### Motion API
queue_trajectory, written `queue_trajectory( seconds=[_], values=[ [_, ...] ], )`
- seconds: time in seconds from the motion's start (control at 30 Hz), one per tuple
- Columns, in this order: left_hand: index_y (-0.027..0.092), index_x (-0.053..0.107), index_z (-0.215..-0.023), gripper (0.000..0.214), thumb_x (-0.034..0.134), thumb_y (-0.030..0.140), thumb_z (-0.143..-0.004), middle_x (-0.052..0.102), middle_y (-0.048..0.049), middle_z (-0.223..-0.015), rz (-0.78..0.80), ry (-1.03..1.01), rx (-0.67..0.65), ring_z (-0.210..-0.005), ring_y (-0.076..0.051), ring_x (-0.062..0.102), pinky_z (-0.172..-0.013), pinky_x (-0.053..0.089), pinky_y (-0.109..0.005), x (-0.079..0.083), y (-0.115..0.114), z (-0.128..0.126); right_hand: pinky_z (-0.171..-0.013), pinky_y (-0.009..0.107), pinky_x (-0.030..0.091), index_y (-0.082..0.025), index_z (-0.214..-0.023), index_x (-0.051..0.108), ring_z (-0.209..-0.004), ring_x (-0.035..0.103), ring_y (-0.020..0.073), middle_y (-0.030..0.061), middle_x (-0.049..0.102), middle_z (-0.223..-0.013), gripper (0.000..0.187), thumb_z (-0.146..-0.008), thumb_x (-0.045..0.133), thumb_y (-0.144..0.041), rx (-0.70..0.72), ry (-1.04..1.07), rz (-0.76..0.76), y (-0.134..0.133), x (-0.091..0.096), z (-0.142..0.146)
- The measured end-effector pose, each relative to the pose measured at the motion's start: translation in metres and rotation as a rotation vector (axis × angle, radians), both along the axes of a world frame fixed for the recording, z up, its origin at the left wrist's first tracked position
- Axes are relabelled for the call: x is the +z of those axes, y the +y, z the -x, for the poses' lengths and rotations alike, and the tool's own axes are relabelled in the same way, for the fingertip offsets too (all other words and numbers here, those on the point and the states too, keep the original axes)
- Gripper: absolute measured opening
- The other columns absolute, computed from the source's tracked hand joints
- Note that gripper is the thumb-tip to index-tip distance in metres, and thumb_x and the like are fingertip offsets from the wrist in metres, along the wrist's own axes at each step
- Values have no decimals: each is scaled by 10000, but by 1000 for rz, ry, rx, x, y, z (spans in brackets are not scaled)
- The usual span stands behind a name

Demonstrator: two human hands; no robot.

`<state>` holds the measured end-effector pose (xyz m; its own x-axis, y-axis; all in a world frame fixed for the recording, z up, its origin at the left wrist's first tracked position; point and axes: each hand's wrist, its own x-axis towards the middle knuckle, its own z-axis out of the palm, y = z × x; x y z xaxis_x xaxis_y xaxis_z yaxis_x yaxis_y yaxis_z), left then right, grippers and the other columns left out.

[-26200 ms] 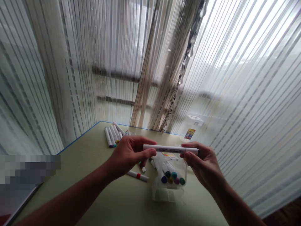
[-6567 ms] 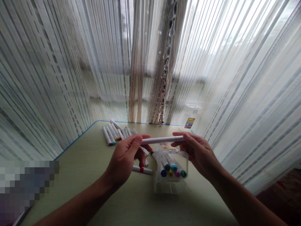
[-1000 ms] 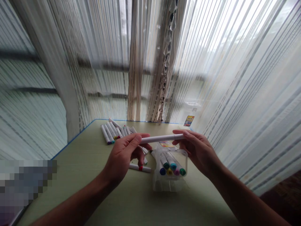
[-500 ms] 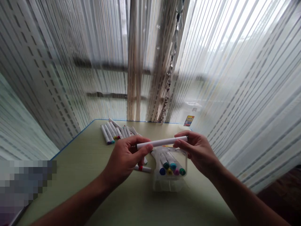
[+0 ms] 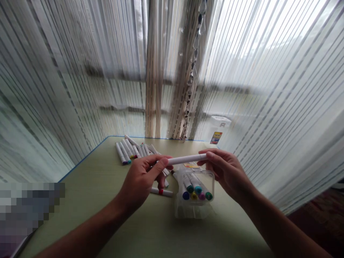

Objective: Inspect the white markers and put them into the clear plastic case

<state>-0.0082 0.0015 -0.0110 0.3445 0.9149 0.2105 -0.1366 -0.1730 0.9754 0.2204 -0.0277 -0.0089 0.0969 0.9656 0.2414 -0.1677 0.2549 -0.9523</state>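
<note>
One slim white cylindrical marker [image 5: 185, 158] spans the frame just below centre, its ends clamped between thumb and fingers of the bare left hand [image 5: 143, 175] and bare right hand [image 5: 224, 165]. Its dark ends, visible a moment ago, are now covered, suggesting it is being turned in place. Six colour-ended white markers [image 5: 197, 189] show in one clear plastic case [image 5: 190, 211], lower centre; left of it lies one red-banded white marker [image 5: 165, 192].
</note>
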Motion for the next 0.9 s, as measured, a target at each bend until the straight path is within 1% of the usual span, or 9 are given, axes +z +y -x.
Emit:
queue_trajectory(
  seconds=[0.07, 0.17, 0.3, 0.37, 0.5, 0.63, 0.77, 0.9],
  values=[
    [75, 715, -1040, 332, 639, 355, -879, 681, -42, -680, 24, -49, -14, -437, -90, 537, -412, 437, -202, -3, 1, 0, -374, 212, 229, -154, -905, 781, -415, 366, 65, 85, 733, -700, 222, -814, 734, -351, 5, 13, 3, 0, 0, -1],
    [69, 694, -1080, 355, 609, 361, -897, 706, -68, -774, 33, -93, -18, -450, -93, 553, -417, 441, -210, -5, 3, 0, -378, 213, 227, -152, -937, 782, -419, 367, 63, 88, 736, -714, 235, -828, 722, -351, 13, 16, 5, 0, 0, -1],
    [66, 695, -1048, 326, 660, 336, -869, 649, -14, -615, -20, -13, 15, -442, -89, 531, -430, 442, -198, -1, 1, 1, -374, 203, 229, -167, -891, 778, -404, 353, 53, 64, 724, -669, 190, -798, 758, -331, 5, -1, -16, 0, 0, 0],
    [76, 698, -1016, 307, 701, 328, -839, 629, 2, -584, -32, 40, 22, -451, -89, 533, -441, 453, -194, 1, 0, 1, -369, 195, 232, -172, -859, 769, -399, 360, 50, 47, 711, -637, 171, -771, 787, -317, 2, -29, -24, 0, -1, 1],
    [108, 694, -972, 297, 755, 335, -791, 604, 24, -574, -26, 83, 20, -467, -86, 536, -435, 449, -176, -1, -1, 1, -366, 186, 251, -175, -837, 749, -415, 406, 61, 34, 700, -618, 202, -720, 835, -315, -7, -83, 5, 0, -3, 1],
    [126, 693, -941, 263, 786, 287, -754, 606, 29, -606, -17, 70, -5, -479, -83, 541, -437, 446, -170, -4, 0, 1, -368, 184, 264, -172, -808, 738, -422, 420, 64, 23, 684, -592, 229, -679, 865, -313, -4, -81, 23, 0, -4, 0],
    [116, 704, -965, 292, 766, 327, -772, 594, 27, -565, -11, 63, 20, -461, -91, 529, -430, 441, -182, -2, -1, 0, -367, 193, 244, -172, -830, 747, -412, 394, 59, 27, 688, -605, 227, -695, 851, -322, 0, -75, 19, 0, -3, 0],
    [101, 708, -1025, 322, 723, 343, -813, 629, 4, -585, -10, 38, 50, -446, -91, 521, -429, 441, -192, 2, -3, -1, -373, 208, 230, -170, -866, 765, -404, 364, 58, 41, 698, -628, 227, -729, 819, -342, -3, -53, 18, -1, -1, 1]
  ],
)
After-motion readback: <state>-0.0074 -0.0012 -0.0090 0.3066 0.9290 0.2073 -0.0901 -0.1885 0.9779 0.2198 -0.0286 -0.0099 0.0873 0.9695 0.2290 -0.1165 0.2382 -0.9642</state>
